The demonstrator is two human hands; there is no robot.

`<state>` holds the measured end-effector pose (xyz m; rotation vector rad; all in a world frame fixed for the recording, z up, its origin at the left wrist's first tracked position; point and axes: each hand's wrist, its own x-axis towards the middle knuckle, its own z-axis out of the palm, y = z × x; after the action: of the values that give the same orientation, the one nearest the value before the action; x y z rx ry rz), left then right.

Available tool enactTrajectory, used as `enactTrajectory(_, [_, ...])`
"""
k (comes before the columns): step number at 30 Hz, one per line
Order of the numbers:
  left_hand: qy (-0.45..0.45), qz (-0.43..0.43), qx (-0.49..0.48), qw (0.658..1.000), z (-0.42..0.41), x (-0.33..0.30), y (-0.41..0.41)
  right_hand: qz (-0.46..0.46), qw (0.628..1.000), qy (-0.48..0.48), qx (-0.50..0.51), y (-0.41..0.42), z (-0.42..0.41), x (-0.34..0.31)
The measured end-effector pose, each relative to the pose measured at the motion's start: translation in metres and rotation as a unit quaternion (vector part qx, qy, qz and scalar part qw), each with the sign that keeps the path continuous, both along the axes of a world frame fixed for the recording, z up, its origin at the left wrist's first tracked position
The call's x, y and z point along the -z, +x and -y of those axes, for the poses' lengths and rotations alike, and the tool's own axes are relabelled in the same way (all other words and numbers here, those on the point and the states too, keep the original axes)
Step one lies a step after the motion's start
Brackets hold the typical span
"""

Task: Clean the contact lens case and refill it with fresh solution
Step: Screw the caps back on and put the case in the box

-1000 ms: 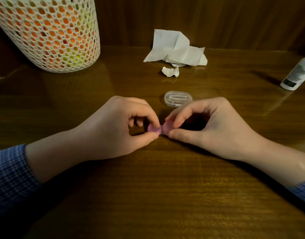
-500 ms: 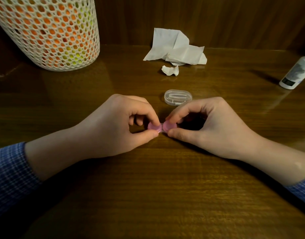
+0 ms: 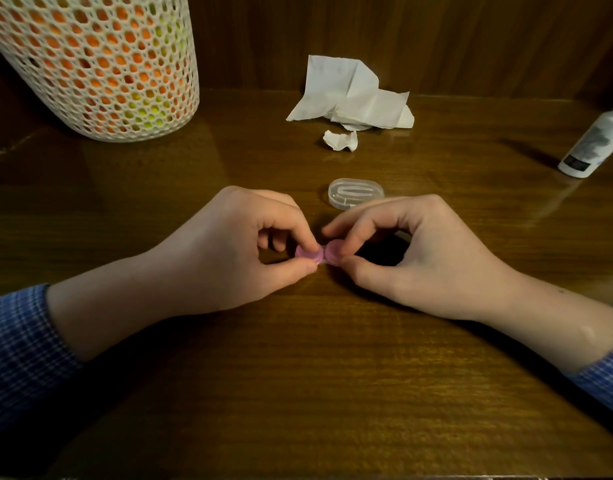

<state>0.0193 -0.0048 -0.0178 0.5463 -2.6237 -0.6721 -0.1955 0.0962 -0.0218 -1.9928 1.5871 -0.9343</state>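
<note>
A small pink contact lens case [image 3: 319, 253] with two round caps lies on the wooden table [image 3: 298, 375] between my hands. My left hand [image 3: 229, 251] pinches its left cap between thumb and forefinger. My right hand [image 3: 412, 251] pinches the right cap the same way. Both wrists rest on the table. A white solution bottle [image 3: 596, 140] stands at the far right, partly cut off by the frame edge.
A clear oval plastic box [image 3: 355, 193] lies just behind my hands. Crumpled white tissue [image 3: 353, 95] and a small torn scrap [image 3: 340, 140] sit near the back wall. A white mesh basket [image 3: 101, 64] with orange and yellow contents stands at the back left.
My right forefinger has lifted slightly, showing more of the right cap. The case and both hands stay in the same place.
</note>
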Motion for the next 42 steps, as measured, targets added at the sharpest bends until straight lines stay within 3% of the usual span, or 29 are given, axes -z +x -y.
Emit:
enactTrajectory(21, [0.015,-0.005,-0.017,1.0,-0.003,-0.007,-0.001,-0.055,0.998,-0.031,0.005,0.009,0.006,-0.004])
enactTrajectory(28, [0.015,-0.003,-0.019,1.0,-0.003,-0.007,0.0,-0.064,0.997,-0.003,-0.044,-0.003,0.006,-0.008])
enactTrajectory(35, [0.002,-0.007,-0.015,1.0,-0.006,-0.007,0.0,-0.068,0.997,-0.035,0.009,0.01,0.006,-0.004])
enactTrajectory(42, [0.01,-0.011,-0.018,1.0,-0.005,-0.005,0.001,-0.064,0.997,-0.01,-0.047,-0.002,0.005,-0.008])
